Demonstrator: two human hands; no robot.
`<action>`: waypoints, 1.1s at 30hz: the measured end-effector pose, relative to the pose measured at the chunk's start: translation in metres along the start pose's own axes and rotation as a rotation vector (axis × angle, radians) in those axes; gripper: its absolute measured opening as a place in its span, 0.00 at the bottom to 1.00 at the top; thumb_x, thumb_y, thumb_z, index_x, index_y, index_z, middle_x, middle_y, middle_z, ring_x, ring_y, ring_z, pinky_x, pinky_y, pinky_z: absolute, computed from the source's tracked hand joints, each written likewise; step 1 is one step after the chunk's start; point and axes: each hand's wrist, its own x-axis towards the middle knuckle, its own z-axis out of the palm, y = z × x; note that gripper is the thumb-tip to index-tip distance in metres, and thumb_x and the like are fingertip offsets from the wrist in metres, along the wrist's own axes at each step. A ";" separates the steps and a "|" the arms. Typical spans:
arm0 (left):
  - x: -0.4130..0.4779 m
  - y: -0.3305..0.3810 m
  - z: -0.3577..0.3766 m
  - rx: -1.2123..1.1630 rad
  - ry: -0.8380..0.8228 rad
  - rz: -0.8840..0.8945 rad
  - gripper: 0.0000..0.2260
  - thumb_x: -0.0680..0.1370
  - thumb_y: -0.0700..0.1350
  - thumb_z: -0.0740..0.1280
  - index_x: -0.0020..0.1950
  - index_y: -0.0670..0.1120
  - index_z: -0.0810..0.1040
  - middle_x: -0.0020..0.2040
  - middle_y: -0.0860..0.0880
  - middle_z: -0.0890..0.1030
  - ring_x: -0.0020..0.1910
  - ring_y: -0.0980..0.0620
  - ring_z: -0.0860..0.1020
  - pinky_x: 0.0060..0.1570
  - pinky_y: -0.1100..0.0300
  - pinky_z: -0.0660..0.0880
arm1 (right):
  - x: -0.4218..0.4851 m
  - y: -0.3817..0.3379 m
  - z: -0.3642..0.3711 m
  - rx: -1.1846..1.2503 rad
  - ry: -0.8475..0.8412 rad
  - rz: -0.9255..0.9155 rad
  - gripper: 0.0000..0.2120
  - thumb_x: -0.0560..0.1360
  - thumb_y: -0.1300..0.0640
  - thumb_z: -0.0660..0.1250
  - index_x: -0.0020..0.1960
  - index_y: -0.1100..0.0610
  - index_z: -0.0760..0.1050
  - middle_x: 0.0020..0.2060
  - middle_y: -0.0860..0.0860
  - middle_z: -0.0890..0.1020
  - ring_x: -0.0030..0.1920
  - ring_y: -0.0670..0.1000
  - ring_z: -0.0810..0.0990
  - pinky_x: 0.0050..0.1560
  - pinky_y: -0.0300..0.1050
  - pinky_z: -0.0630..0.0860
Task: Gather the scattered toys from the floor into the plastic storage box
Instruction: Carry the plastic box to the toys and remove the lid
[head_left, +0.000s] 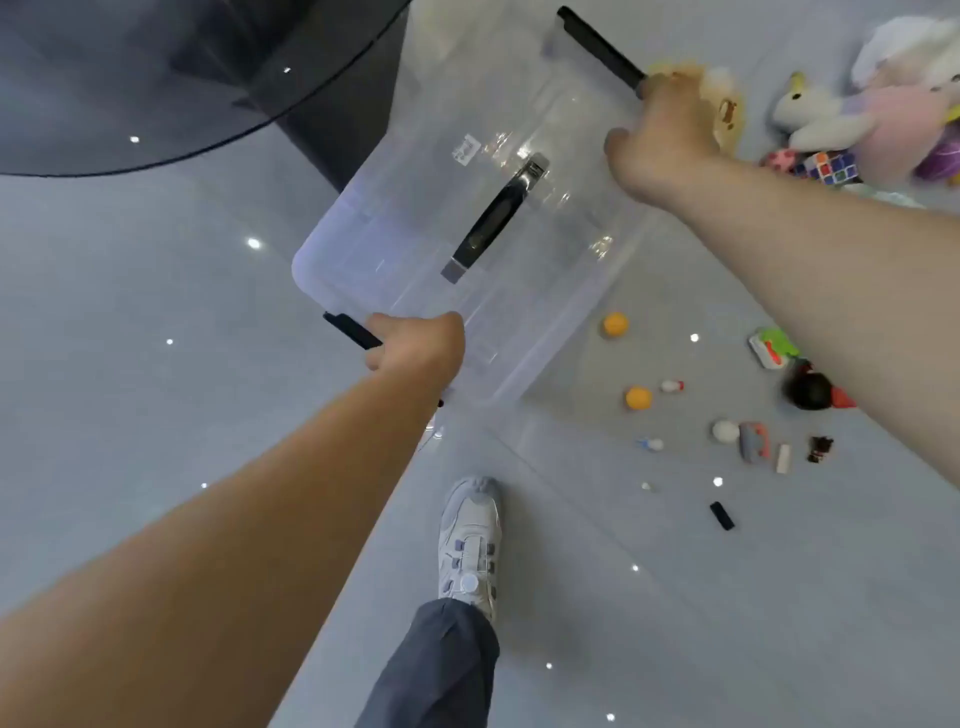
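A clear plastic storage box (395, 228) with its lid on and a black top handle (496, 221) sits in front of me. My left hand (415, 345) grips the black latch at its near end. My right hand (660, 135) grips the black latch (597, 44) at its far end. Toys lie scattered on the floor to the right: two orange balls (615, 325) (639, 398), a white ball (725, 431), a green and red toy (772, 349), a puzzle cube (830, 167) and plush animals (883, 114).
A dark round glass table (156, 83) with a black base stands at the upper left, close to the box. My shoe (470, 540) is planted on the glossy grey floor just below the box. Small toy bits, including a black block (722, 515), lie to the lower right.
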 end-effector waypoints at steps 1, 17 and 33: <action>-0.001 0.005 0.000 -0.062 -0.015 -0.059 0.32 0.75 0.51 0.62 0.77 0.47 0.55 0.75 0.42 0.62 0.70 0.39 0.65 0.70 0.44 0.64 | 0.011 -0.004 0.001 -0.037 0.005 -0.009 0.26 0.76 0.50 0.60 0.72 0.59 0.65 0.73 0.59 0.64 0.72 0.62 0.65 0.66 0.54 0.67; 0.025 -0.050 -0.016 -0.016 0.145 -0.114 0.42 0.78 0.51 0.65 0.81 0.45 0.40 0.81 0.39 0.47 0.78 0.35 0.51 0.74 0.39 0.51 | -0.032 0.008 0.062 -0.018 -0.138 0.080 0.34 0.77 0.44 0.61 0.77 0.54 0.53 0.75 0.56 0.61 0.72 0.63 0.63 0.67 0.57 0.63; 0.034 -0.149 -0.007 0.030 0.437 -0.027 0.42 0.69 0.61 0.62 0.79 0.59 0.46 0.70 0.42 0.61 0.67 0.39 0.64 0.66 0.39 0.65 | -0.212 0.107 0.107 0.383 -0.086 0.280 0.14 0.83 0.55 0.53 0.67 0.59 0.62 0.61 0.59 0.75 0.54 0.60 0.75 0.45 0.46 0.63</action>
